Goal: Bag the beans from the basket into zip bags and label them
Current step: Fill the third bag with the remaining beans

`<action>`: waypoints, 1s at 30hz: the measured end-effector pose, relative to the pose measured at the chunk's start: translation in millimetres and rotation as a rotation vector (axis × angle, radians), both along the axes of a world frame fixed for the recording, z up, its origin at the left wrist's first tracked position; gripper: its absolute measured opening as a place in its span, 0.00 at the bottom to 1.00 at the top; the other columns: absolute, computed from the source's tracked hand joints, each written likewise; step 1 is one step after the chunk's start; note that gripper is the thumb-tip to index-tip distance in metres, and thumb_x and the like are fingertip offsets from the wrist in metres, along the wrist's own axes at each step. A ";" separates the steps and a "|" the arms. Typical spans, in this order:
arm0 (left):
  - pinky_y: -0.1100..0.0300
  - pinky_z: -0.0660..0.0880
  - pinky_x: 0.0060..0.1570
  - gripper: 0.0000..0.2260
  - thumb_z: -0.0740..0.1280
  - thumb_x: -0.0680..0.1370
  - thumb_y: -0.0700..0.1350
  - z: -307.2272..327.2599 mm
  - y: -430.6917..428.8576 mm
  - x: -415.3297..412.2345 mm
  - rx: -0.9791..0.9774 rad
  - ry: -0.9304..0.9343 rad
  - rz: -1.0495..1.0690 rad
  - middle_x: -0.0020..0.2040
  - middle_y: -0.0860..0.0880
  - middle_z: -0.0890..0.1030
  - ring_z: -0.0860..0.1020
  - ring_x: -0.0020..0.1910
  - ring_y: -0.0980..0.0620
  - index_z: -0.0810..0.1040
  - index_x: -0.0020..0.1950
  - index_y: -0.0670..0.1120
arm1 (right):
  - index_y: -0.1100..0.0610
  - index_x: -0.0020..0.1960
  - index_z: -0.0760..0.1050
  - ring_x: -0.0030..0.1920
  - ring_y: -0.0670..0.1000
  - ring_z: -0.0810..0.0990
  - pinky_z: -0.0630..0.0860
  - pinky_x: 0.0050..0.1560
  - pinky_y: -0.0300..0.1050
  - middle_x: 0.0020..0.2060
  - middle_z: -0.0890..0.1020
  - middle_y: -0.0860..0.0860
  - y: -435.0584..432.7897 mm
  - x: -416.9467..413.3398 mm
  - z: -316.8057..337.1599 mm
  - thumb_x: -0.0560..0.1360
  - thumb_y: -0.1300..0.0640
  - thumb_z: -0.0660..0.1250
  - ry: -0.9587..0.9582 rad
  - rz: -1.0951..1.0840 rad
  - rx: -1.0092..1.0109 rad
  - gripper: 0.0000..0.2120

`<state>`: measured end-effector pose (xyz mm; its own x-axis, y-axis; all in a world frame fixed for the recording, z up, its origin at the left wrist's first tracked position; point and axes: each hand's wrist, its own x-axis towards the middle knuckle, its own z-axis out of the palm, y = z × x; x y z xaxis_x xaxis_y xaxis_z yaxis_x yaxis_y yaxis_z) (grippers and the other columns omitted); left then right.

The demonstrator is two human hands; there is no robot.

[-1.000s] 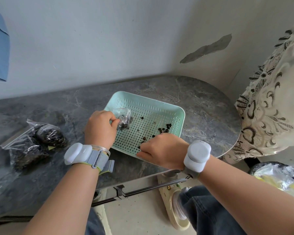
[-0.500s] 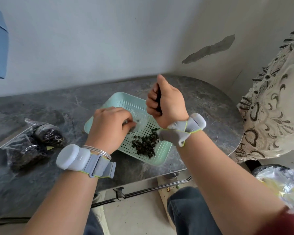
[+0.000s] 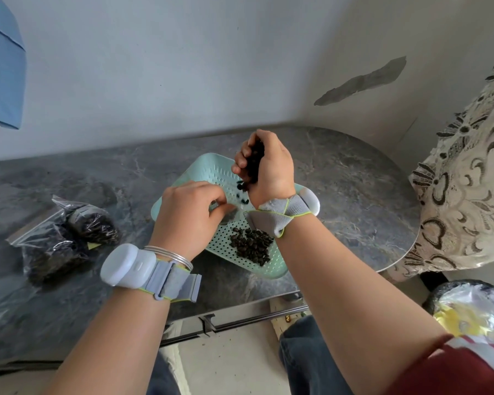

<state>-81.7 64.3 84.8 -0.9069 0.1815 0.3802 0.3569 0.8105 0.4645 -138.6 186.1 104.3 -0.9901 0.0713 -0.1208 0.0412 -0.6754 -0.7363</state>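
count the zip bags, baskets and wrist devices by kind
filled zip bags: 2
zip bag pinched in the left hand, mostly hidden: 1
basket: 1
wrist devices: 2
total: 6

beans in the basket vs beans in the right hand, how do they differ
The basket beans lie in a loose pile on the basket floor; the handful sits bunched in the grip of the raised right hand. The pile is spread out; the handful is spilling a few. Both are dark.
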 end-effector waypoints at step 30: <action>0.56 0.73 0.40 0.05 0.71 0.72 0.44 -0.8 4.3 -3.3 0.086 0.037 0.066 0.42 0.47 0.82 0.78 0.41 0.47 0.82 0.42 0.42 | 0.58 0.30 0.69 0.31 0.49 0.68 0.66 0.37 0.43 0.26 0.71 0.50 17.5 8.0 2.6 0.79 0.52 0.51 0.083 0.117 0.074 0.22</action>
